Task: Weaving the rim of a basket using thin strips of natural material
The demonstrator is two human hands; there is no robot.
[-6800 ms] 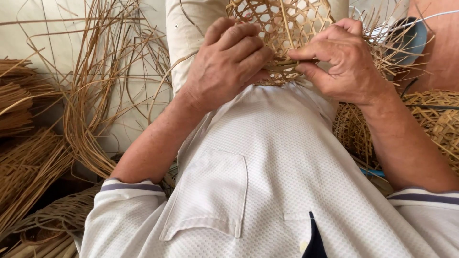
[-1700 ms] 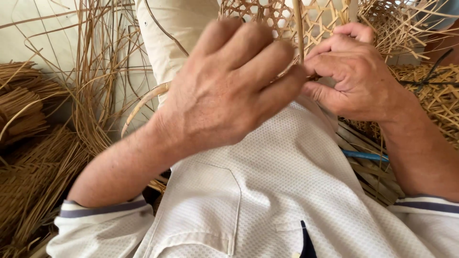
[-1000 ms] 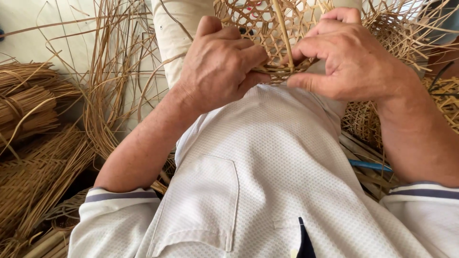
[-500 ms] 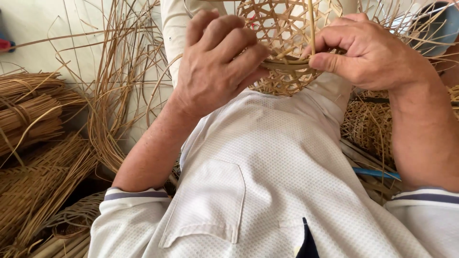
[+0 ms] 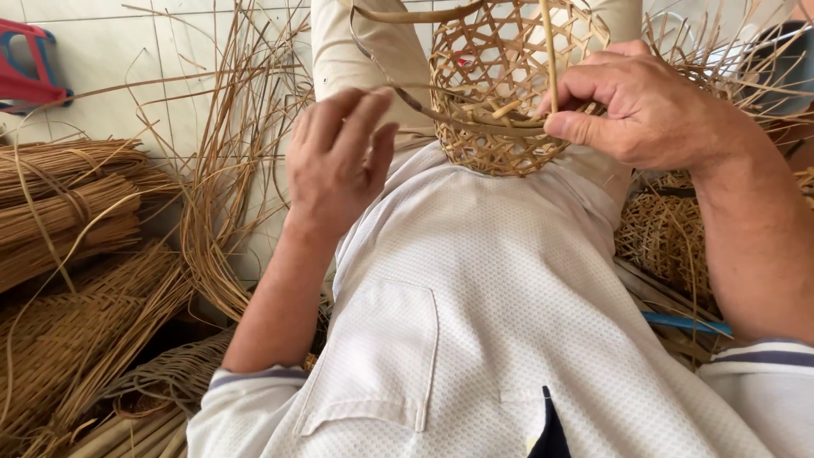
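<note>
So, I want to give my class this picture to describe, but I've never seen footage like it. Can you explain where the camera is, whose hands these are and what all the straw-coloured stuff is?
The camera sits on the person's head and looks down, so you see their own white shirt, lap and two bare hands.

The right hand pinches a thin upright cane strip against the rim of a small open-weave basket that rests in the lap. The left hand is open, its fingers near a long curved strip that runs to the basket's rim; whether it touches is hard to tell.

On the tiled floor to the left lie tied bundles of cane and loose strands. At the right there is more woven work and a thin blue object, not clear enough to name.
</note>
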